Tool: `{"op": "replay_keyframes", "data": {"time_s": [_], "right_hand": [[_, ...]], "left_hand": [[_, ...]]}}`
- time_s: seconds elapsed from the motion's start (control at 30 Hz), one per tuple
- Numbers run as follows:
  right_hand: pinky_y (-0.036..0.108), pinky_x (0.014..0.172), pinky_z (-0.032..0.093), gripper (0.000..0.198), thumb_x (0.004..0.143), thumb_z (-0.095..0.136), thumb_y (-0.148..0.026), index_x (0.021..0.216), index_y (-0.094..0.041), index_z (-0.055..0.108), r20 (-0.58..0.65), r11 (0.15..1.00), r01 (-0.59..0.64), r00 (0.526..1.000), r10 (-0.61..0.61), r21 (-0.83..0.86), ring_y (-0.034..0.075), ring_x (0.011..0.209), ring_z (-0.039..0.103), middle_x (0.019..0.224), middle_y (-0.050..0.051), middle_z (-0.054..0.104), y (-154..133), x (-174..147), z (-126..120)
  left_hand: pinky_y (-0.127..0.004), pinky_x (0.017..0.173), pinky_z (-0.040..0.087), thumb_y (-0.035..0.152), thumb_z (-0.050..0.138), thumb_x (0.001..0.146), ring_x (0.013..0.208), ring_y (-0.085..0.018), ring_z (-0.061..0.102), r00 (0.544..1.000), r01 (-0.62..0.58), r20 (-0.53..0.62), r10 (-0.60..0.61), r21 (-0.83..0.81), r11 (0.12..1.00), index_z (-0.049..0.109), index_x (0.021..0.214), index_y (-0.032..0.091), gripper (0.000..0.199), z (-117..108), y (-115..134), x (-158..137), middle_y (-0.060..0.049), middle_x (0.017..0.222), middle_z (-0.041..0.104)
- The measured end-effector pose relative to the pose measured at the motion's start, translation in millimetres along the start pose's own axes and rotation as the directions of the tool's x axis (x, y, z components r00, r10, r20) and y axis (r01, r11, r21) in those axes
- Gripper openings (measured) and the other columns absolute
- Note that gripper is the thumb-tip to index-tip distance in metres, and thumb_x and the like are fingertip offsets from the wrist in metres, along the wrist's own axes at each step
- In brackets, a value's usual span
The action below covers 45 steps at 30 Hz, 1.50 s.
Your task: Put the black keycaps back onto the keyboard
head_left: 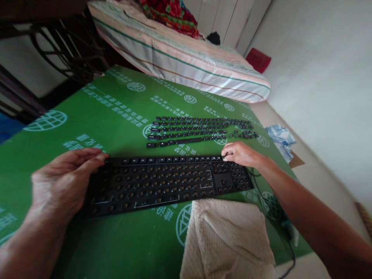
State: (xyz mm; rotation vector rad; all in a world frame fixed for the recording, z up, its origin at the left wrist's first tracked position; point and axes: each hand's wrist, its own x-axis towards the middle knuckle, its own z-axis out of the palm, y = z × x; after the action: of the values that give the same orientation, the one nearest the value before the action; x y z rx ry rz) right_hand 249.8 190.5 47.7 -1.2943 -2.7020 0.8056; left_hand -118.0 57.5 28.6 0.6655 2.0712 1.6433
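Observation:
A black keyboard (162,182) lies on the green table, most of its keycaps off and the bare switch sockets showing. Only its top row carries a line of black keycaps (171,159). At the upper left corner, my left hand (69,170) grips the keyboard's edge between thumb and fingers. My right hand (240,154) is closed in a pinch at the right end of the top row, on a small keycap mostly hidden by the fingertips. Beyond the keyboard, loose keycaps (188,141) are laid out in rows like a keyboard's layout.
A beige cloth (226,240) lies in front of the keyboard. A dark cable (263,195) runs off the keyboard's right side across the green table (116,100). Behind the table stands a bed (186,66); crumpled packaging (280,139) lies on the floor at right.

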Motion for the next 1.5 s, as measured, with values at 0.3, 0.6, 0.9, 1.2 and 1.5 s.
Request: {"op": "replay_keyframes", "data": {"time_s": [0.3,0.6,0.9,1.2,1.5], "right_hand": [[0.022,0.059,0.038,0.008,0.069,0.063,-0.01,0.064,-0.017,0.064,0.104,0.997,0.007,0.995,0.001,-0.077,0.01,0.06,0.051,0.064,-0.003,0.056,-4.5,6.9,-7.1],[0.022,0.061,0.037,0.009,0.068,0.064,-0.009,0.063,-0.016,0.064,0.164,0.986,0.057,0.986,-0.031,-0.155,0.01,0.064,0.051,0.064,-0.004,0.056,-0.1,11.9,-9.2],[0.022,0.057,0.035,0.005,0.068,0.066,-0.012,0.064,-0.016,0.065,0.171,0.982,0.027,0.985,0.006,-0.188,0.01,0.06,0.05,0.064,-0.004,0.056,0.0,14.2,-9.5],[0.02,0.055,0.033,0.008,0.067,0.066,-0.012,0.061,-0.015,0.061,0.206,0.97,0.046,0.978,0.004,-0.238,0.008,0.057,0.044,0.06,-0.006,0.049,-1.6,18.4,-10.7],[0.022,0.051,0.023,0.018,0.067,0.059,-0.005,0.054,-0.014,0.051,0.269,0.933,0.116,0.963,-0.021,-0.341,0.007,0.054,0.034,0.055,-0.006,0.036,-8.3,19.0,-14.0]], "left_hand": [[-0.018,0.051,0.036,0.031,0.072,0.047,0.06,-0.009,0.052,1.0,-0.019,0.01,0.019,0.037,0.999,0.072,0.076,0.019,0.032,-0.8,1.4,-1.1,0.002,0.07,0.066],[-0.017,0.049,0.034,0.03,0.073,0.046,0.058,-0.008,0.05,0.999,-0.004,0.034,0.003,0.017,1.0,0.071,0.078,0.018,0.034,-2.5,-0.2,1.1,0.003,0.069,0.065],[-0.019,0.05,0.035,0.031,0.072,0.048,0.057,-0.009,0.05,0.999,-0.036,0.038,0.035,0.014,0.999,0.07,0.078,0.017,0.034,-2.3,1.0,-1.8,0.002,0.07,0.065],[-0.018,0.051,0.035,0.027,0.074,0.047,0.058,-0.008,0.051,0.996,-0.072,0.046,0.074,-0.042,0.997,0.071,0.076,0.017,0.031,-1.8,-3.0,0.2,0.002,0.068,0.064],[-0.019,0.054,0.038,0.027,0.074,0.048,0.061,-0.009,0.053,0.997,-0.078,0.021,0.078,-0.002,0.997,0.072,0.077,0.018,0.03,-1.3,-2.4,-2.2,0.003,0.07,0.066]]}}
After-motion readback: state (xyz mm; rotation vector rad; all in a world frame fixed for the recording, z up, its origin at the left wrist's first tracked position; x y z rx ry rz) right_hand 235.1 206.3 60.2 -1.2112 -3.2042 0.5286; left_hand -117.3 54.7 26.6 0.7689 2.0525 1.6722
